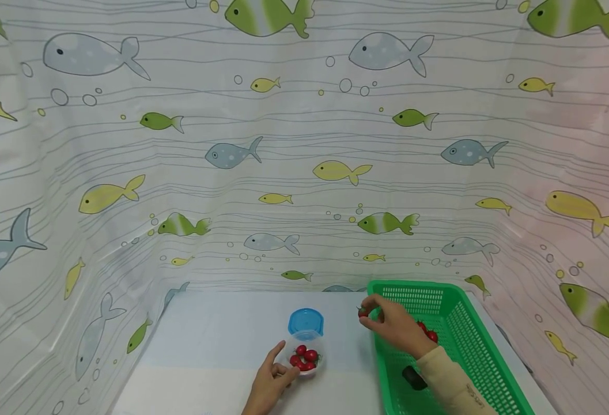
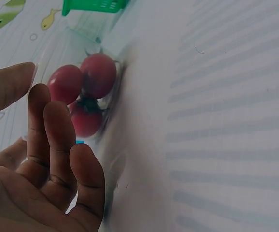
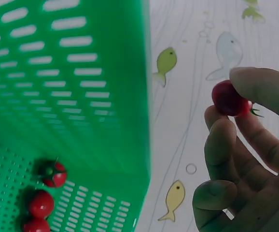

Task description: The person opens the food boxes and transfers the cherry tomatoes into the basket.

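Note:
My right hand [image 1: 396, 327] pinches a cherry tomato [image 3: 229, 98] between thumb and fingertips, its green stem showing. It is over the left rim of a green basket [image 1: 382, 363]. On the white table stands a small clear plastic container [image 1: 321, 347] with several cherry tomatoes [image 1: 311, 355] in it. My left hand [image 1: 272, 377] is at the container's near left side, fingers loosely extended; in the left wrist view its fingertips [image 2: 38, 94] overlap the clear wall. A blue lid [image 1: 306, 323] lies just behind the container.
More cherry tomatoes [image 3: 41, 203] lie in the basket, along with a dark oblong object [image 1: 414, 378] near its front. The basket takes up the table's right side. A fish-patterned curtain [image 1: 304, 173] surrounds the table [image 1: 205, 334] at the back and sides.

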Demonstrator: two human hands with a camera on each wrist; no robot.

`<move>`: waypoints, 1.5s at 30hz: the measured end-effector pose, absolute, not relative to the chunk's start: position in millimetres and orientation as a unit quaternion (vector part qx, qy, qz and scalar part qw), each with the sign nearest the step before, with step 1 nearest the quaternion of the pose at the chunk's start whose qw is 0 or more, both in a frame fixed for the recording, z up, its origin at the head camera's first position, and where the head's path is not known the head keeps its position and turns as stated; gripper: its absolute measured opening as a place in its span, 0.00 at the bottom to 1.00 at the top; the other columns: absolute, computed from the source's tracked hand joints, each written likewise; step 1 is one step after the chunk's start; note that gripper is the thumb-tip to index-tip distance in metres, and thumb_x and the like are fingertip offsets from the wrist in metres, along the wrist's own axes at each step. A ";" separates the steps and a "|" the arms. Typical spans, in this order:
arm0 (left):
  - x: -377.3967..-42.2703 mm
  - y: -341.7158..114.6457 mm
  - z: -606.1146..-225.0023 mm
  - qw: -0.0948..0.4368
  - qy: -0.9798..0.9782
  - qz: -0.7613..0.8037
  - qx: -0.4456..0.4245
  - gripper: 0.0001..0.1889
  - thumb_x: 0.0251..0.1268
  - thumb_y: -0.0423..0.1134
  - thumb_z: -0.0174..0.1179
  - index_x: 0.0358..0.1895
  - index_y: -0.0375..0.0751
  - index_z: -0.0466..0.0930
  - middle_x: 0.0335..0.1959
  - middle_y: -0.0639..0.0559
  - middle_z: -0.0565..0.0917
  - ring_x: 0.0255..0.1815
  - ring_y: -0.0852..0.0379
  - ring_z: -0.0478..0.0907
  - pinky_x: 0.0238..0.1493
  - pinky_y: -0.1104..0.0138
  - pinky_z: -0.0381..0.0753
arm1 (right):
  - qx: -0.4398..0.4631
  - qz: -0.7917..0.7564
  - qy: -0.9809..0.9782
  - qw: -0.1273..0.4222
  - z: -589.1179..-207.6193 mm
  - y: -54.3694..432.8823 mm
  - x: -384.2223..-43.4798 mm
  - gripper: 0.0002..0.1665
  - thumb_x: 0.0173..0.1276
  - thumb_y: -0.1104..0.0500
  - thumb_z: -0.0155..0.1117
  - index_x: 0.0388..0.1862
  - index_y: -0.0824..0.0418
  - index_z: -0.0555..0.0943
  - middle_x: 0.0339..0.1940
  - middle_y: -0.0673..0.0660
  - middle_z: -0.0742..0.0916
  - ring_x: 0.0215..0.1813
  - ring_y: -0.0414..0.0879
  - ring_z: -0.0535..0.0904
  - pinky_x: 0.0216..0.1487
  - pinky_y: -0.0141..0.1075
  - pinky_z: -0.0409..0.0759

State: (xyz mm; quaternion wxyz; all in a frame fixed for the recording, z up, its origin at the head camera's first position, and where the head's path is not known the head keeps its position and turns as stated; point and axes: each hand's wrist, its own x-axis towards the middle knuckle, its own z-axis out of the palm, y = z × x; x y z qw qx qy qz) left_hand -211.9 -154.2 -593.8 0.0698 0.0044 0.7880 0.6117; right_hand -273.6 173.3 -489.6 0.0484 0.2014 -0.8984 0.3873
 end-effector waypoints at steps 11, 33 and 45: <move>-213.5 -153.7 -595.0 0.072 0.785 0.615 0.003 0.45 0.67 0.49 0.68 0.78 0.32 0.54 0.28 0.52 0.81 0.29 0.55 0.76 0.29 0.65 0.77 | 0.190 0.395 -0.896 0.075 -498.6 211.6 -280.0 0.13 0.70 0.57 0.71 0.51 0.53 0.80 0.43 0.48 0.86 0.30 0.44 0.78 0.29 0.36 0.76; -212.9 -152.6 -595.1 0.072 0.789 0.610 0.000 0.46 0.67 0.49 0.69 0.78 0.31 0.54 0.28 0.52 0.81 0.28 0.56 0.76 0.28 0.65 0.76 | 0.173 0.281 -0.942 0.058 -533.2 249.4 -289.4 0.12 0.64 0.59 0.75 0.44 0.56 0.80 0.39 0.49 0.87 0.41 0.46 0.84 0.40 0.41 0.81; -212.1 -153.9 -593.9 0.075 0.791 0.607 -0.005 0.46 0.66 0.50 0.69 0.78 0.32 0.54 0.29 0.52 0.81 0.29 0.56 0.76 0.29 0.65 0.77 | 0.154 0.297 -0.942 0.022 -541.9 253.5 -295.0 0.12 0.65 0.59 0.74 0.45 0.56 0.81 0.38 0.46 0.86 0.42 0.44 0.83 0.41 0.44 0.80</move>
